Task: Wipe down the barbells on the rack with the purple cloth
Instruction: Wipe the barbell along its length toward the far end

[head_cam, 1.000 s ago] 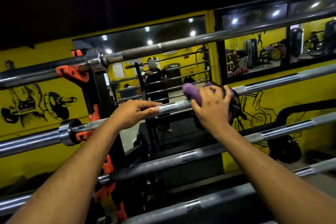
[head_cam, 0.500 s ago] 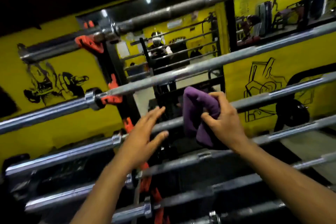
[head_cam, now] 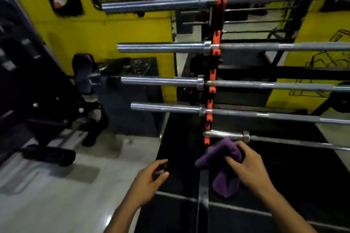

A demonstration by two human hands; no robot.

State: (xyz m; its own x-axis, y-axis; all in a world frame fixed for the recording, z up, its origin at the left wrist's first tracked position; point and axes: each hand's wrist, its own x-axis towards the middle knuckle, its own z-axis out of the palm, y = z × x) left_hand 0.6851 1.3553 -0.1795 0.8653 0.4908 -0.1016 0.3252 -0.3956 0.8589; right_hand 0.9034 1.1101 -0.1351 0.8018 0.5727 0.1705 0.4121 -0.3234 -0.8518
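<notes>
Our right hand (head_cam: 250, 168) grips the purple cloth (head_cam: 223, 166) just below the lowest barbell (head_cam: 227, 134), ready to wipe; our left hand (head_cam: 149, 179) hangs relaxed, empty.

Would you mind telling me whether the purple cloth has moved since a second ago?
Yes. The purple cloth, then pressed on an upper barbell, has come down the rack; the right hand now holds it just below the lowest barbell.
</notes>
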